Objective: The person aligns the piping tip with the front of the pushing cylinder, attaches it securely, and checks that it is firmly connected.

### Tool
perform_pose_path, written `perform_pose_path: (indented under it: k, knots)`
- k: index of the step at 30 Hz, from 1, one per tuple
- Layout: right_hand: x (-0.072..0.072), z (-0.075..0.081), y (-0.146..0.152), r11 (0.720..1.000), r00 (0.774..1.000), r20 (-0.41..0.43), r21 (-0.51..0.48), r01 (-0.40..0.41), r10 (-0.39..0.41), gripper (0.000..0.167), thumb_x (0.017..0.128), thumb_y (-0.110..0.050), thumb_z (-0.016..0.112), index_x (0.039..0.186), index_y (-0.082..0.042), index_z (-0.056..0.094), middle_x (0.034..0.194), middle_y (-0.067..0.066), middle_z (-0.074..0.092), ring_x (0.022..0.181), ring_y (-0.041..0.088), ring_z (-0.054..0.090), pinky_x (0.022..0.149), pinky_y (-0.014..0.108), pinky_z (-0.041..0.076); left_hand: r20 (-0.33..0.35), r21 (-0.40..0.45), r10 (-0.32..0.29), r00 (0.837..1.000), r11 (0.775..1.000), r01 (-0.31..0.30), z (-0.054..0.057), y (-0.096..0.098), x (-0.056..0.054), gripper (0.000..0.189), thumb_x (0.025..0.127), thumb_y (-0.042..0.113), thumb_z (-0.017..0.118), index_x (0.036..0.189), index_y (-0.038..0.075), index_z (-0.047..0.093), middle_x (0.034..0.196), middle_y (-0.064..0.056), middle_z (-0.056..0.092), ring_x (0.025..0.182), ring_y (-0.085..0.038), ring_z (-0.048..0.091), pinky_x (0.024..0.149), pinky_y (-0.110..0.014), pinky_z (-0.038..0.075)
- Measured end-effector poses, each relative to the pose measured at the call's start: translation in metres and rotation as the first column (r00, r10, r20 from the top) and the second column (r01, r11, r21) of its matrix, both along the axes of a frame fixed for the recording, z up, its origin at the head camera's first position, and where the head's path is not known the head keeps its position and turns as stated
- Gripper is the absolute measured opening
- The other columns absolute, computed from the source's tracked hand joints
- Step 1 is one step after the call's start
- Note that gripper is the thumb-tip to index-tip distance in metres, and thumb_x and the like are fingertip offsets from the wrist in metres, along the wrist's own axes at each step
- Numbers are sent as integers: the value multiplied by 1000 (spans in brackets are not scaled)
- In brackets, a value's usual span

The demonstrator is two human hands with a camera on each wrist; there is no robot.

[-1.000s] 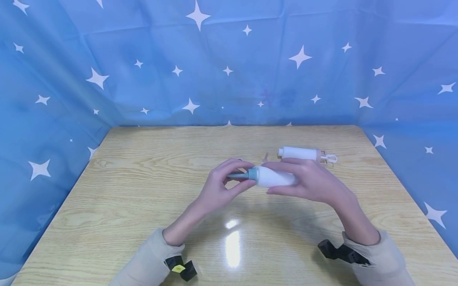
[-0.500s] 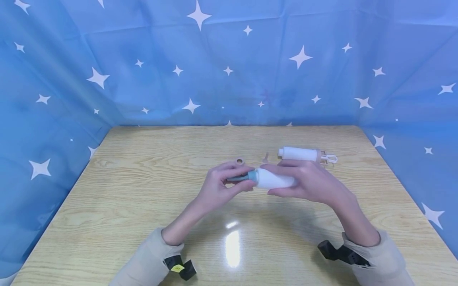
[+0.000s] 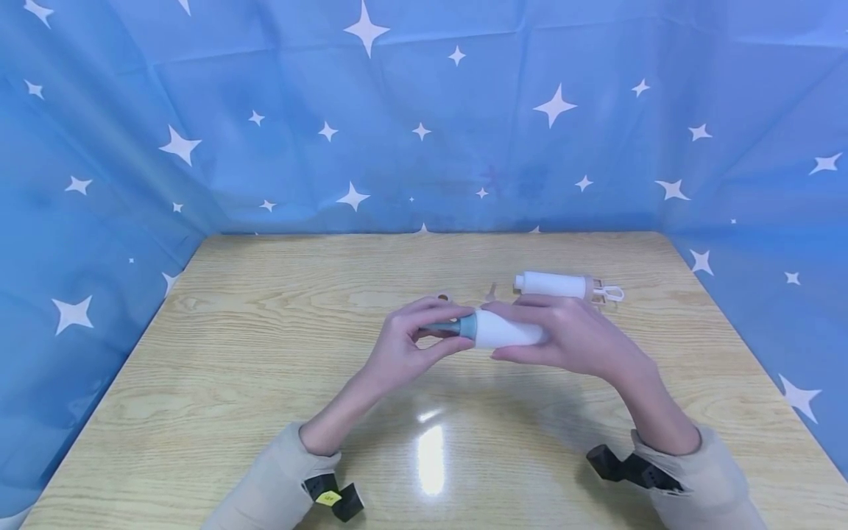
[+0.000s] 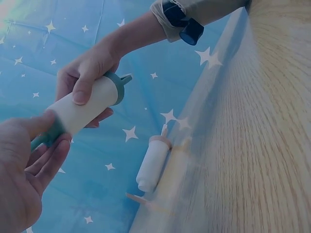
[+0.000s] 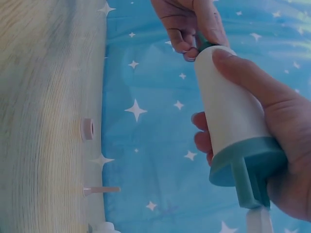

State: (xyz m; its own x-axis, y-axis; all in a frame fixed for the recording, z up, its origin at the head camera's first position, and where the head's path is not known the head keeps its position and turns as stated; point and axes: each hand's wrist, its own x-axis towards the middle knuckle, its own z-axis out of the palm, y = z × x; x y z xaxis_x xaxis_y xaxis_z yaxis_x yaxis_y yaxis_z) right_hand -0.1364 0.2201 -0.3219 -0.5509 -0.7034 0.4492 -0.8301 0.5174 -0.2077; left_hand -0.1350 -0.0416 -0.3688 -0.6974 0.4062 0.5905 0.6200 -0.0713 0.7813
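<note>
A large syringe with a white barrel (image 3: 506, 330) lies level between both hands, over the middle of the table. Around the barrel, my right hand (image 3: 579, 335) curls its thumb and fingers. At the other end, my left hand (image 3: 411, 346) pinches the teal collar (image 3: 467, 326) between thumb and fingers. A slim teal nozzle (image 3: 442, 326) points left from that collar into the left hand. In the right wrist view, the teal end piece (image 5: 248, 160) carries a bracket with a white part below it. My left fingers partly hide the nozzle.
Behind the right hand, a second white syringe (image 3: 553, 284) with a beige end and looped handle lies on the wooden table (image 3: 298, 294). A beige nozzle (image 5: 102, 190) and a small beige ring (image 5: 87, 129) lie near it. A blue star-patterned curtain (image 3: 424, 162) surrounds the table.
The left fingers shift slightly around the teal collar, and the beige ring behind them shows more, then less. The right hand stays on the barrel, nearly still.
</note>
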Motion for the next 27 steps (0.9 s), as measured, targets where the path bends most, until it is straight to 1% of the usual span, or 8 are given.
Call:
perform_pose_path:
  k: [4, 10, 13, 16, 20, 24, 27]
  knots:
    - [0, -1, 0, 1000, 1000, 4, -8, 4, -4, 55, 92, -53, 70, 131, -14, 69, 104, -1, 72, 80, 8, 63, 60, 25, 55, 0, 15, -12, 1000, 1000, 12, -1, 0, -1, 30, 89, -5, 74, 119, -5, 70, 105, -13, 69, 92, -21, 67, 80, -35, 63]
    - [2, 0, -1, 999, 999, 7, -6, 31, -31, 56, 88, -51, 75, 129, -14, 70, 104, 1, 71, 78, 10, 63, 57, 24, 54, 62, 8, 5, 998, 1000, -5, -2, 0, 0, 31, 90, -3, 73, 121, -2, 69, 109, -11, 69, 97, -21, 69, 82, -35, 62]
    - [1, 0, -1, 1000, 1000, 5, -5, 25, -25, 54, 89, -50, 74, 130, -14, 70, 104, 1, 72, 80, 10, 64, 58, 25, 55, 72, 8, 9, 997, 1000, -10, -2, -1, 0, 30, 89, -4, 74, 119, -1, 69, 109, -11, 69, 97, -21, 70, 82, -35, 62]
    - [1, -1, -1, 1000, 1000, 7, -3, 16, -16, 54, 90, -50, 73, 131, -15, 69, 105, 0, 73, 82, 11, 65, 59, 26, 56, 43, 8, 9, 999, 1000, -10, -1, 0, -1, 29, 88, -4, 75, 117, -1, 69, 108, -12, 69, 96, -21, 69, 82, -35, 62]
    - [0, -2, -1, 1000, 1000, 16, -1, 13, -13, 55, 91, -50, 72, 131, -13, 69, 108, 2, 73, 82, 11, 65, 60, 26, 56, -24, 2, 19, 1000, 1000, -19, -2, 0, -2, 32, 86, -4, 77, 117, -1, 70, 105, -11, 69, 92, -20, 68, 82, -35, 62]
    - [0, -1, 0, 1000, 1000, 22, -5, 9, -9, 57, 91, -51, 72, 131, -11, 69, 112, 5, 73, 81, 11, 66, 59, 25, 56, -97, -8, 37, 995, 999, -38, -3, 0, -4, 32, 85, -4, 79, 116, 0, 71, 105, -10, 69, 89, -20, 67, 81, -36, 62]
    - [0, -1, 0, 1000, 1000, 22, -9, 5, -5, 57, 91, -51, 71, 131, -11, 69, 112, 5, 73, 81, 11, 67, 59, 24, 56, -126, -9, 46, 991, 999, -47, -3, 0, -5, 32, 84, -3, 79, 115, 1, 71, 107, -10, 70, 90, -19, 68, 80, -35, 62]
